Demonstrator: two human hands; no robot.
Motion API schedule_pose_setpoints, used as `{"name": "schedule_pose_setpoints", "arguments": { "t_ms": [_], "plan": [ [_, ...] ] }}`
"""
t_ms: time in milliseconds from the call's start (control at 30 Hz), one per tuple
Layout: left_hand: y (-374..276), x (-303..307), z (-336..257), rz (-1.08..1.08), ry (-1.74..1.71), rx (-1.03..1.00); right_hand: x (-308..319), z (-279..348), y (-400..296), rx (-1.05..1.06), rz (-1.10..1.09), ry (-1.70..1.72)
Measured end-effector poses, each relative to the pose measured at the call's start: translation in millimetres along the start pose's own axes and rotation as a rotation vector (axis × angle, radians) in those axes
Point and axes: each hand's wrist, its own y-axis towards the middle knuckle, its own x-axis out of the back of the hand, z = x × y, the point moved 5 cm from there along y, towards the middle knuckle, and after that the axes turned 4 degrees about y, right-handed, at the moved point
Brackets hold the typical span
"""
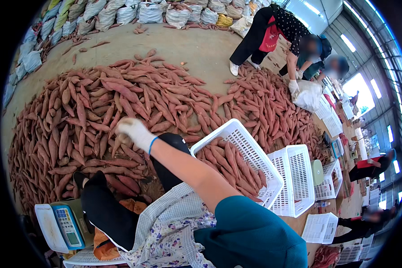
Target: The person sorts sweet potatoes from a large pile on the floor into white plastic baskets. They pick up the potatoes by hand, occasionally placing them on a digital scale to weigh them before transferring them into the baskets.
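My right hand (134,132), in a white work glove with a blue band at the wrist, is over the large heap of sweet potatoes (97,97). Its fingers are blurred and point down. A tan shape (122,142) shows beneath them, and whether they grip it is unclear. My left hand is out of view. Beside my right leg stands a white plastic crate (274,182), tilted in the picture and partly filled with sweet potatoes (232,164). By my left leg is a digital scale (67,222) with a keypad and a pale tray.
Stacked white crates (296,181) stand beyond the filled one. A co-worker (268,30) in white gloves bends over a white sack (308,95) beside a second heap (264,110). Full sacks (150,13) line the far side. An orange bag (104,246) lies near the scale.
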Motion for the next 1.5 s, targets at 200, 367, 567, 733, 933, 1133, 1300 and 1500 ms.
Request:
{"name": "schedule_pose_setpoints", "arguments": {
  "t_ms": [200,367,567,733,933,1133,1300,1500],
  "plan": [
    [43,-30,-95,0.141,-0.096,-0.199,108,80,-40,0.225,-0.16,0.433],
    [54,-76,-122,0.241,-0.139,-0.242,255,49,-113,0.306,-0.795,0.001],
    [71,-86,-145,0.264,-0.136,-0.298,277,-36,-211,0.176,-0.937,0.017],
    [90,-94,-159,0.27,-0.145,-0.342,268,-73,-247,0.095,-1.001,-0.379],
    [96,-104,-181,0.268,-0.208,-0.395,225,-44,-246,0.095,-0.869,-0.938],
    [88,-132,-178,0.378,-0.289,-0.402,213,-49,-252,0.103,-0.857,-1.034],
    [81,-167,-154,0.53,-0.395,-0.29,205,-41,-259,0.092,-0.834,-1.147],
    [81,-164,-146,0.454,-0.488,-0.173,203,-41,-259,0.083,-0.84,-1.163]
  ]
}}
